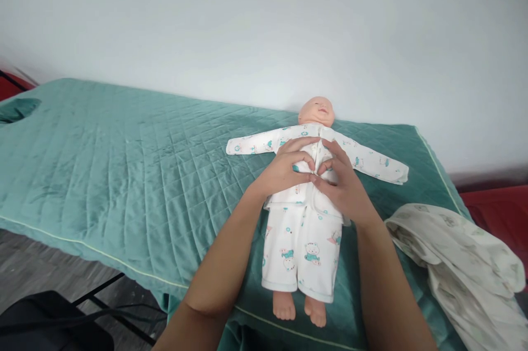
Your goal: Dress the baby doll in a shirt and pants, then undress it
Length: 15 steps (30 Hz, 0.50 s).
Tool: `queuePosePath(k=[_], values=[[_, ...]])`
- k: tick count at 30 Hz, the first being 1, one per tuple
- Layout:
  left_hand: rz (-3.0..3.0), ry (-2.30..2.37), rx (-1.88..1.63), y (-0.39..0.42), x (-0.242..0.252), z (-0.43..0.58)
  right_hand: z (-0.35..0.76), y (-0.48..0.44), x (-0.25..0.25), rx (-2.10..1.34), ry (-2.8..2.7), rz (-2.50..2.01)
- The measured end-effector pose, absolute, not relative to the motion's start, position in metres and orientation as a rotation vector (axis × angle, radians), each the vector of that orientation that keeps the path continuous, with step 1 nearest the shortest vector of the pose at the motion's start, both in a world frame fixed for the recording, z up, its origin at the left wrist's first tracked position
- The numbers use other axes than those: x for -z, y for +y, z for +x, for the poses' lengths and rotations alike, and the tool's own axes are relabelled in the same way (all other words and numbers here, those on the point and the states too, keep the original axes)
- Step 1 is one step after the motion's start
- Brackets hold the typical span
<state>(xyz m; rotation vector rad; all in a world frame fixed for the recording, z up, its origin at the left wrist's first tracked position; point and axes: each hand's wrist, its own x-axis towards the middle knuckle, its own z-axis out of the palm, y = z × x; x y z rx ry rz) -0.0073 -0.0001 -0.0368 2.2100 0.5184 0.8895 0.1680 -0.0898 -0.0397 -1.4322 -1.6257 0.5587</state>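
A baby doll (317, 111) lies on its back, head toward the wall, bare feet toward me. It wears a white printed jacket (289, 197) with both sleeves spread wide, and matching white pants (280, 252). Over the doll's chest, my left hand (289, 166) pinches the jacket's front edge at the middle seam. Facing it, my right hand (340, 180) pinches the other front edge at the same spot, thumbs and fingertips nearly meeting. Whatever fastener sits between the fingertips is too small to make out. Above the hands the jacket's front edges lie close together.
A green quilted cover (124, 175) spreads over the table, with a white wall (247, 26) behind it. To the right lies a crumpled pale printed cloth (466, 263). Red objects (499, 213) show past the right edge. A dark object (49, 323) is at lower left.
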Motion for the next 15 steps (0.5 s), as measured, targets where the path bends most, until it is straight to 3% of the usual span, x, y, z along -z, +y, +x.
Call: queuePosePath(k=[9,15], values=[[2.082,0.505,-0.916,0.000,0.036,-0.009,0.178,-0.089,0.039,-0.676,-1.579,-1.302],[1.979,0.508,-0.976,0.003,0.041,-0.009,0.182,-0.084,0.044,-0.900,-0.804,-0.990]])
